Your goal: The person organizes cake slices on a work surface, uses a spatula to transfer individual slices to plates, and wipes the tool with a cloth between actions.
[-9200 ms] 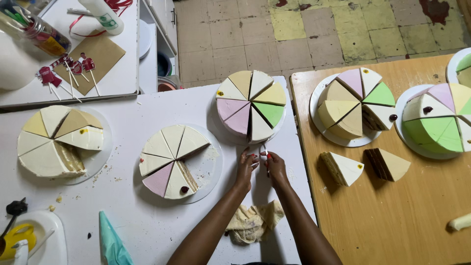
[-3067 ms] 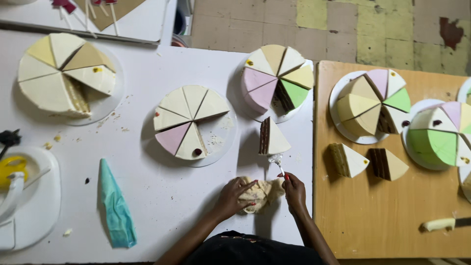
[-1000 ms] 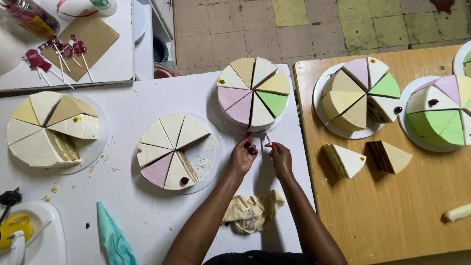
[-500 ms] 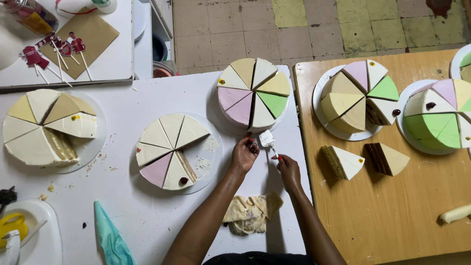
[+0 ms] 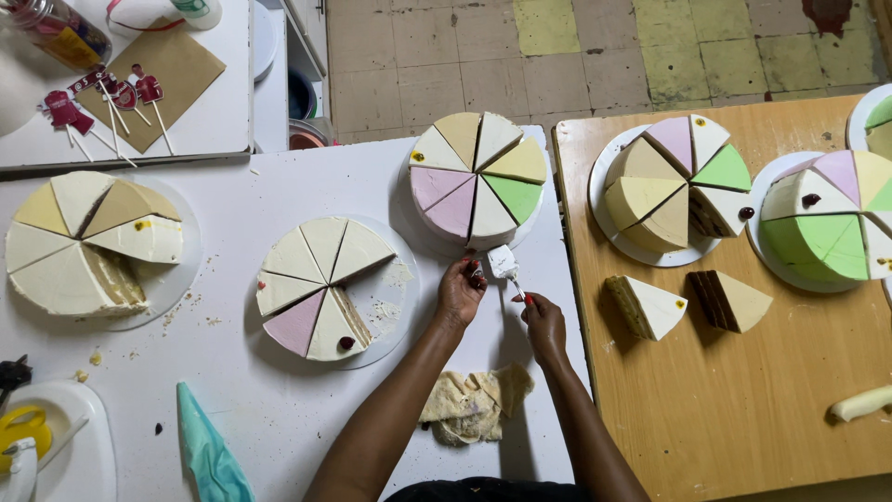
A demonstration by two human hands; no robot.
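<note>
My right hand grips the handle of a small white spatula, its blade pointing up toward the multicoloured sliced cake. Just left of the blade, my left hand hovers with curled fingers close to the blade and holds nothing that I can see. Both hands are over the white table, just below that cake's plate. A cream-stained cloth lies crumpled between my forearms. To the left sits a white sliced cake with one pink slice and a gap where slices are gone.
A cream and tan sliced cake sits far left. A teal piping bag lies at the front. The wooden table on the right holds two pastel cakes, two loose slices and a knife handle.
My right hand has slid a little down and right along the spatula handle since a second ago. The left hand stays beside the blade. Earlier a chocolate slice stood by the cake; it is gone.
</note>
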